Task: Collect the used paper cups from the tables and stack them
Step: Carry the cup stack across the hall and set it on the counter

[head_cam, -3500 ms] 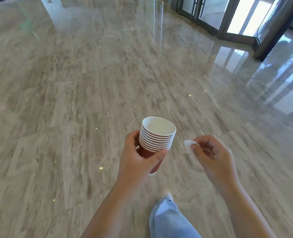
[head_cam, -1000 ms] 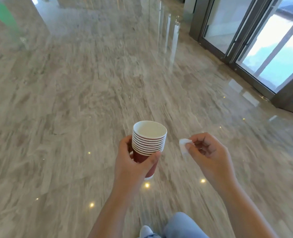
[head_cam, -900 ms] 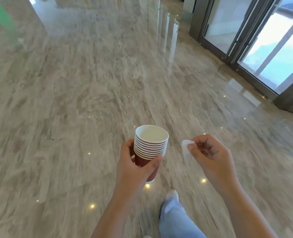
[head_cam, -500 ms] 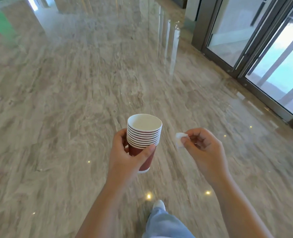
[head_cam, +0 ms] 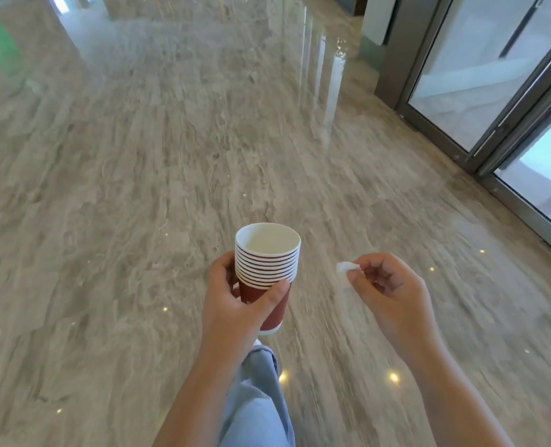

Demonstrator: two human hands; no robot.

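Grasps the stack of paper cups (head_cam: 267,262) in the left grip (head_cam: 232,304), thumb across the near side of the red wall just under the banded rims, fingers curled round the far side. Carries the stack upright, mouth up, with the inside of the uppermost one showing white and empty. Pinches a white scrap (head_cam: 343,274) in the right grip (head_cam: 387,291), just right of the stack and apart from it; cannot tell whether tissue or torn paper. Crosses a glossy marble floor (head_cam: 138,188) spread below and beyond the stack, with a pale blue trouser leg (head_cam: 255,398) directly beneath it. Passes glass doors (head_cam: 480,75) well off to the right of the stack. Shows no counter and no loose cup anywhere round the stack. Looks like the carrying leg between pick-ups, or the walk to wherever the stack gets set down; cannot say which. Calls next for finding a counter with a used cup on it, sparing some right-grip fingers from the scrap, lifting that cup and seating it straight down into the open top of the stack, holding the stack level meanwhile
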